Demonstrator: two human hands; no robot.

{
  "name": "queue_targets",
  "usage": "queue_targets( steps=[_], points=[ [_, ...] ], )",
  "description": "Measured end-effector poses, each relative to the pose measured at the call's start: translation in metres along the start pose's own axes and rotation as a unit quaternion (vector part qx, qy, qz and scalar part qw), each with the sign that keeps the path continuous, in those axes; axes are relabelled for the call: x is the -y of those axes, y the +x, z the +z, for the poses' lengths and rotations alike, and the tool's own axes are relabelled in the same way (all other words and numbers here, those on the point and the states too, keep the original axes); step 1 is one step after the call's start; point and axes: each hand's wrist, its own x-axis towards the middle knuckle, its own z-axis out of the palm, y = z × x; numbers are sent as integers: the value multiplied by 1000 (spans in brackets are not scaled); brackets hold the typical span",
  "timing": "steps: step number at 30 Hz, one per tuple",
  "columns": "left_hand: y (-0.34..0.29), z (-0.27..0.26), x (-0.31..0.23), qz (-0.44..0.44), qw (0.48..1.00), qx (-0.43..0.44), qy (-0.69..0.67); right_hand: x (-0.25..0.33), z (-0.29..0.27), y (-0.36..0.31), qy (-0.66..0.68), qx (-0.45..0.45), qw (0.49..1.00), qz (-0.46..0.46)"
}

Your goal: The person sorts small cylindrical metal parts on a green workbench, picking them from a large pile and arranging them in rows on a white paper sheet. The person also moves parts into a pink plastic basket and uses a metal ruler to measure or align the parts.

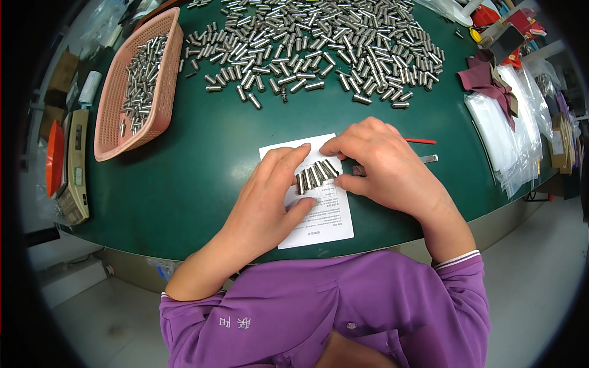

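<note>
A short row of metal pins (315, 176) lies side by side on a white printed sheet (316, 231) in front of me. My left hand (265, 187) is at the row's left end, thumb and fingers spread apart around it. At the right end, my right hand (385, 161) arches over the sheet, its thumb near the last pin and its index finger stretched above the row. The other right fingers are curled and partly hidden. Neither hand visibly lifts a pin; light contact with the end pins cannot be made out.
Many loose metal pins (319, 46) cover the table's far side. A pink basket (167, 98) holding more stands left, near a scale (75, 168). Right of my hand lie a red stick (421, 141) and a metal strip (429, 158). Plastic bags (500, 138) and a maroon cloth (489, 83) lie farther right.
</note>
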Motion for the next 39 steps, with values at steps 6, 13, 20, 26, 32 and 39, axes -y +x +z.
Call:
queue_targets(
  steps=[6, 13, 20, 26, 32, 39],
  points=[
    [0, 0, 2, 3, 1000, 3, -3, 0, 1, 0, -1, -4, 1000, -6],
    [-1, 2, 6, -8, 1000, 0, -12, 8, 21, 4, 20, -24, 994, -101],
    [0, 3, 8, -12, 1000, 6, 1, 9, 36, 5, 44, -54, 993, -92],
    [-2, 2, 6, -28, 1000, 8, -8, 0, 15, 16, 53, -212, 975, -26],
    [-2, 2, 6, -13, 1000, -1, -9, -21, -9, 13, -13, -187, 982, -40],
    [0, 3, 6, -17, 1000, -2, 15, 4, 20, 6, 16, -38, 994, -106]
  ],
)
